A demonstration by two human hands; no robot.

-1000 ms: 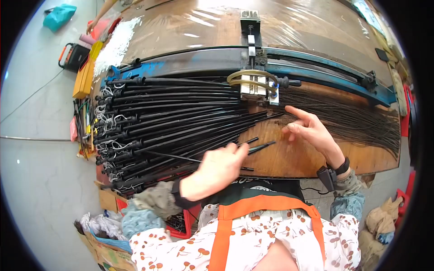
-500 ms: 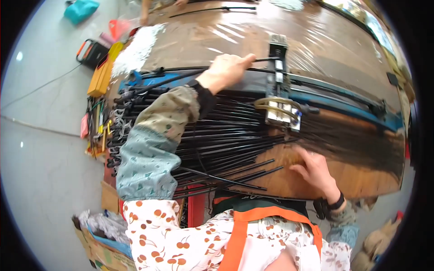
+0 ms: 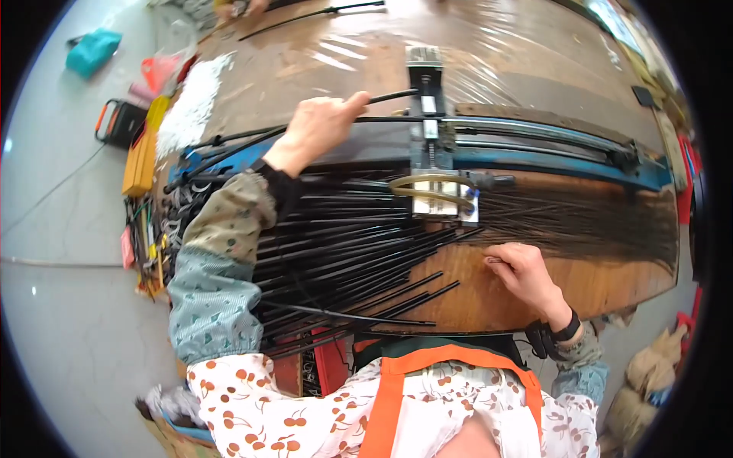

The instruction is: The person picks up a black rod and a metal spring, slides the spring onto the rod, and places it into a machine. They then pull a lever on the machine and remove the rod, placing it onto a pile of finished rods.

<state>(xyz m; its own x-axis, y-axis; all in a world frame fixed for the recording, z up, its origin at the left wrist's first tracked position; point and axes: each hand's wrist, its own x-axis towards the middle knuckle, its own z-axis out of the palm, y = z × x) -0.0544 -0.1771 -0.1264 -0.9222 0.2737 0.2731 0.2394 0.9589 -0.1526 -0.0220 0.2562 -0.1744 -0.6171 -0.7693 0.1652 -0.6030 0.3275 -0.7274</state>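
Over the blue-framed metal machine (image 3: 527, 164), my left hand (image 3: 317, 130) is closed around a black rod (image 3: 393, 97). That rod's right end reaches the machine's upright metal block (image 3: 426, 80). Another long black rod (image 3: 393, 119) lies along the machine just below it. Beneath my left forearm, many black rods (image 3: 343, 248) lie side by side on the wooden table (image 3: 458, 282). Just below the block's lower end, my right hand (image 3: 527, 278) hovers at or rests on the table, fingers curled and thumb pressed in. Anything inside those fingers is hidden.
Curved yellowish tubes (image 3: 431, 187) loop at the block's front. Thin dark strands (image 3: 580, 225) spread to its right. A white heap (image 3: 195, 107) lies at the table's far left, with a yellow box (image 3: 141, 164) beyond the edge. Another person's hand (image 3: 244, 9) shows at the far side.
The view has shifted, so the table appears farther left. My left hand has moved slightly left from the block with the rod. My right hand's fingers, spread before, have curled in.
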